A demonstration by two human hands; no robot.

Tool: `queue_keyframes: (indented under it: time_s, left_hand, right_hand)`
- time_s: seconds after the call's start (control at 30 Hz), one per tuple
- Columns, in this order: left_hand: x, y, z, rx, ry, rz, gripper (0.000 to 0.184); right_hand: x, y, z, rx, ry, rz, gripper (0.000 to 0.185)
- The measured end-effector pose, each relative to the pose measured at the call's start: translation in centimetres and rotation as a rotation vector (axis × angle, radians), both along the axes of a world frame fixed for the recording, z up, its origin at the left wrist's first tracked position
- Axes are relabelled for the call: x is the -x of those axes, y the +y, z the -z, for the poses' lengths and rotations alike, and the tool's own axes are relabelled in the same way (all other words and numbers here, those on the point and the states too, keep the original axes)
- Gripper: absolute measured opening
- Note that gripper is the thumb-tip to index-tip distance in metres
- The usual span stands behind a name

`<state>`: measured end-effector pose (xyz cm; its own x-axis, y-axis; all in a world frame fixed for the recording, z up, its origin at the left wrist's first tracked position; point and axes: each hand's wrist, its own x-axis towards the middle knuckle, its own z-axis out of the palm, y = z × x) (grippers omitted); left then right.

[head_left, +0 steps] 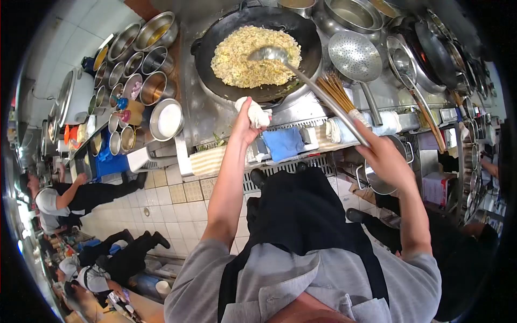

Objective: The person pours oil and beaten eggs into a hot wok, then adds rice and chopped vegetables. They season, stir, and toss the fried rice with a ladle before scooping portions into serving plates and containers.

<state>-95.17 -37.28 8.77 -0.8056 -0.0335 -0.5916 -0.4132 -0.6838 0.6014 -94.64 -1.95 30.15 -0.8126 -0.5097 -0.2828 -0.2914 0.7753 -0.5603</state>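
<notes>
A large black wok (204, 59) sits on the stove, holding fried rice (242, 48) with yellow bits like egg. My left hand (245, 127) is closed around a bunched white cloth (254, 113) at the wok's near rim. Whether the fingers also grip a wok handle under the cloth is hidden. In my right hand (385, 159) is the long handle of a metal ladle (329, 101). The ladle's bowl rests on the rice, right of its middle.
Metal containers of ingredients, including a bowl of white stuff (166, 120), stand at left. To the right lie a bamboo brush (339, 91), a perforated strainer (355, 56) and stacked woks (436, 48). A blue cloth (283, 143) hangs on the front edge. Several people work nearby.
</notes>
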Motion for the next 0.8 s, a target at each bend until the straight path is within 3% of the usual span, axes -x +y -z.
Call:
queue_keyframes:
  time_s: [0.07,0.1,0.17,0.27,0.3,0.37,0.43,0.47,0.5,0.57,0.63,0.7,0.73,0.77,0.8]
  left_hand:
    - [1.2,0.3,0.8,0.012,-0.041,-0.029,0.053]
    - [1.8,0.6,1.1,0.017,-0.060,-0.046,0.053]
    - [2.6,1.3,0.9,-0.030,-0.116,-0.092,0.042]
    - [4.8,0.3,2.7,-0.225,-0.180,-0.154,0.024]
    - [4.7,0.2,2.8,-0.264,-0.193,-0.128,0.017]
    - [2.8,2.2,2.3,-0.205,-0.056,-0.311,0.017]
    - [-2.0,5.6,-5.2,-0.130,-0.165,-0.401,0.018]
    - [-5.3,6.1,-7.3,-0.245,-0.154,-0.346,0.017]
    - [-6.3,8.1,-11.4,-0.136,-0.267,-0.487,0.016]
    - [-6.6,6.9,-6.4,-0.239,-0.065,-0.412,0.013]
    - [-1.8,5.4,-5.4,-0.215,-0.170,-0.392,0.009]
    - [-0.3,4.2,1.0,-0.032,-0.028,-0.246,0.016]
    - [-1.9,4.7,3.7,-0.084,-0.073,-0.278,0.014]
    - [-4.2,5.6,4.7,-0.134,-0.108,-0.307,0.013]
    - [-7.5,7.2,3.3,-0.072,-0.110,-0.361,0.012]
  right_hand:
    - [4.4,-3.1,6.6,-0.141,0.055,-0.022,0.058]
    - [6.3,-5.0,9.6,-0.061,0.091,-0.028,0.056]
    - [7.1,-8.5,10.7,-0.002,0.119,-0.007,0.056]
    - [5.2,-7.1,7.7,0.154,0.028,0.008,0.058]
    - [4.1,-5.6,6.0,0.065,0.023,-0.020,0.058]
    - [1.0,-2.4,1.5,0.111,-0.061,-0.013,0.059]
    - [-1.5,0.8,-3.9,-0.017,-0.170,-0.050,0.062]
    - [-2.5,2.9,-4.9,0.055,-0.212,-0.044,0.065]
    - [-2.8,4.0,-6.8,-0.025,-0.320,-0.059,0.067]
    - [-2.8,6.2,-6.0,0.012,-0.308,-0.154,0.067]
    - [-1.3,4.3,-4.3,-0.087,-0.258,-0.160,0.064]
    - [1.5,2.6,-0.2,-0.124,-0.117,-0.184,0.059]
    - [2.3,2.0,2.1,-0.039,0.075,-0.190,0.057]
    - [2.2,-0.2,1.0,-0.211,0.040,-0.060,0.058]
    - [2.1,-0.9,2.0,-0.214,0.087,-0.052,0.059]
